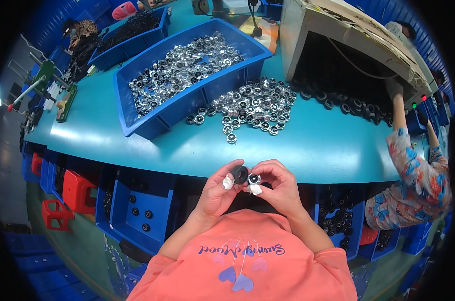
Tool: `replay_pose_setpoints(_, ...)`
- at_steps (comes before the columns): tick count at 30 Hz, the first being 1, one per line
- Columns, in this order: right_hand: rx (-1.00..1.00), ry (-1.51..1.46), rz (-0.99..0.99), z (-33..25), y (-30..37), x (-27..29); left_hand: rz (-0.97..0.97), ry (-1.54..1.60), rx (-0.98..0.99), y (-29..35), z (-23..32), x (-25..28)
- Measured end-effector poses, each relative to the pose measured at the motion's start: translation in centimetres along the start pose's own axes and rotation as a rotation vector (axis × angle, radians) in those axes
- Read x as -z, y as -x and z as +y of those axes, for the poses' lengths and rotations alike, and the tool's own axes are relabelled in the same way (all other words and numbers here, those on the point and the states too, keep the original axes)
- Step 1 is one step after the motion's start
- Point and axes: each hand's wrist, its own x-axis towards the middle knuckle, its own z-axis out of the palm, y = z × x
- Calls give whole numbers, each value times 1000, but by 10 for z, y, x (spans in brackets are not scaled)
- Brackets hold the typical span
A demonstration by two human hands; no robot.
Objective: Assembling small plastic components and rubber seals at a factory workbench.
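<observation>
In front of my chest, by the table's near edge, my left hand (213, 194) is closed round a thick black ring (239, 173), which looks like a small tyre. My right hand (281, 191) pinches a small silver hub (254, 178) with a dark centre. The two parts sit side by side, almost touching; whether they meet, I cannot tell. White wrapping covers both of my thumbs. Ahead on the table lies a loose pile of similar silver hubs (257, 106). A large blue bin (187, 103) behind it is heaped with more of them.
A box-shaped machine (293, 42) stands at the right, with black rings (355, 106) along its opening. Beside it, a co-worker's arm (399, 108) reaches in. A green hand press (44, 75) is at the left. Blue bins (137, 220) and red stools (79, 193) sit below the table's edge.
</observation>
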Motion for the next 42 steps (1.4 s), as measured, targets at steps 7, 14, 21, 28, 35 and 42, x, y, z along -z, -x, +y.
replay_pose_setpoints(7, 148, 27, 151, 2, 5, -8, 33, 81, 59, 1, -2, -8)
replay_pose_setpoints(14, 413, 545, 175, 6, 0, -12, 79, 37, 77, 3, -10, -10)
replay_pose_setpoints(21, 511, 703, 247, 18, 7, -17, 106, -161, 54, 2, -6, -22)
replay_pose_setpoints(28, 249, 374, 232, 25, 18, -20, 196, -387, -33, -1, -14, -16)
replay_pose_setpoints(35, 75, 286, 99, 22, 16, -11, 166, -395, -85, 7, -16, -11)
replay_pose_setpoints(42, -34, 103, 102, 19, 17, -12, 83, -478, -103, 4, -21, -14)
